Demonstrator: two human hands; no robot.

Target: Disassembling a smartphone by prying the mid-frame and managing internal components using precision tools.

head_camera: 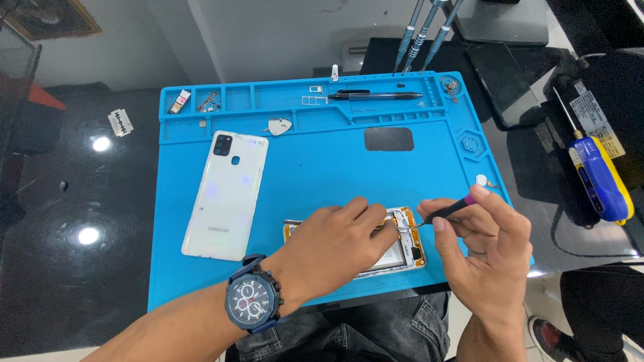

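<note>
Pinching a thin black tool with a purple end (448, 212) between thumb and fingers, the right hand (486, 251) aims its tip at the upper end of the opened phone (402, 249). The left hand (335, 245), a dark wristwatch (253, 302) on its wrist, lies over that phone with fingers pressed down on it, grasping nothing. The phone lies near the front edge of the blue mat (322, 167). Its white back cover (225, 194) lies apart to the left. Beyond the mat, on the dark worktop (74, 201), lies a razor blade (121, 123).
</note>
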